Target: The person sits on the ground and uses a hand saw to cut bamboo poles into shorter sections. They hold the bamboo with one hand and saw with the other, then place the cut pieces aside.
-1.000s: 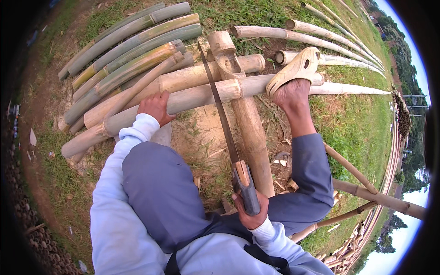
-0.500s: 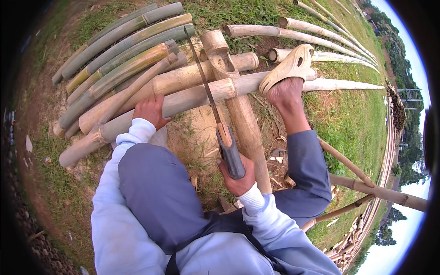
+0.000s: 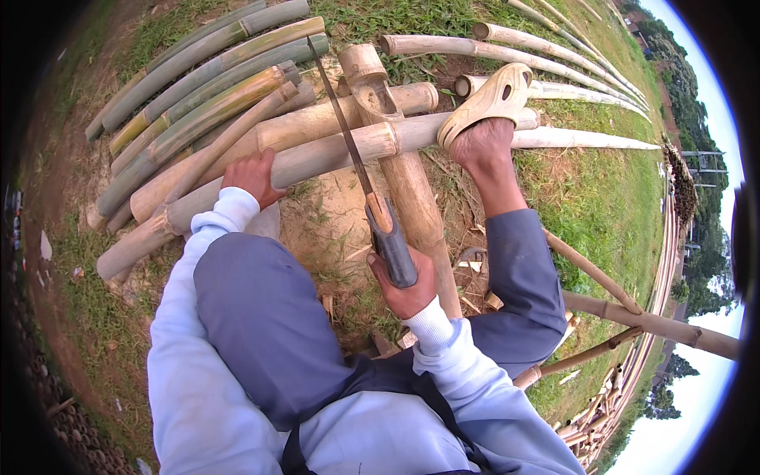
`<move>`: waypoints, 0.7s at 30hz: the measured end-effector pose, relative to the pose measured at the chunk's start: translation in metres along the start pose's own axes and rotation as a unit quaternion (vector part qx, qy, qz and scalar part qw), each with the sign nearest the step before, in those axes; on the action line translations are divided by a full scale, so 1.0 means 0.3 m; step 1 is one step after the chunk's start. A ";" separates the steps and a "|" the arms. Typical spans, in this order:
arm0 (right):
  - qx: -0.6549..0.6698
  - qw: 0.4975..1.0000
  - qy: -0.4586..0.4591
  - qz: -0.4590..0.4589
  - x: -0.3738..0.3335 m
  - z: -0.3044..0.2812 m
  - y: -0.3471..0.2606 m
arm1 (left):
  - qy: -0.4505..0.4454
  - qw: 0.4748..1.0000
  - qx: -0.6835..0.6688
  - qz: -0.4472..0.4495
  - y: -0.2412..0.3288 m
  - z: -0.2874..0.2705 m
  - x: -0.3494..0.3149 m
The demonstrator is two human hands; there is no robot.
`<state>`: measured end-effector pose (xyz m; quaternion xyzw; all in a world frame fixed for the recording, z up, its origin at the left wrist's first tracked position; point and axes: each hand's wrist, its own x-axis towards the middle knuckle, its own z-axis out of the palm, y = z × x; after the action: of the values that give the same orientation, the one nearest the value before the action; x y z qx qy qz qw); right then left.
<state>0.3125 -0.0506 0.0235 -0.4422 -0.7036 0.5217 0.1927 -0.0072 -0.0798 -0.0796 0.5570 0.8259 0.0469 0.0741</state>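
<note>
A long bamboo pole (image 3: 317,165) lies slantwise before me, rising from lower left to upper right. My left hand (image 3: 253,176) is wrapped over its left part. In my right hand (image 3: 408,285) is the dark grip of a handsaw (image 3: 343,125), fingers closed round it. The saw's blade crosses the pole left of a pale joint ring (image 3: 386,139) and points away from me. Whether the teeth have cut in, I cannot tell. My sandalled foot (image 3: 484,111) presses on the pole's right end.
Under the pole stands a bamboo support, a notched post (image 3: 412,190) with a crosswise bamboo (image 3: 317,123). Cut bamboo lengths (image 3: 214,87) lie at far left. Long poles (image 3: 554,59) stretch off at far right. A bamboo frame (image 3: 649,321) rises at right, beside my bent knee.
The whole view has shifted slightly, so things sit a little higher and further left. The saw and my right hand have edged forward slightly. My left hand keeps its place on the pole.
</note>
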 end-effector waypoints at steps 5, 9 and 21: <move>-0.077 0.997 0.000 -0.014 -0.438 -0.130 -0.092 | 0.012 1.000 0.002 0.011 -0.010 0.033 -0.030; -0.069 0.997 -0.026 0.016 -0.381 -0.145 -0.071 | 0.019 1.000 -0.015 0.017 -0.002 0.034 -0.026; -0.075 0.997 -0.026 0.011 -0.434 -0.147 -0.072 | -0.017 1.000 -0.009 -0.002 -0.019 0.015 -0.026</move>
<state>0.4053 -0.1343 0.0845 -0.4494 -0.7405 0.4812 0.1344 -0.0088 -0.0892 -0.0845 0.5552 0.8252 0.0445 0.0935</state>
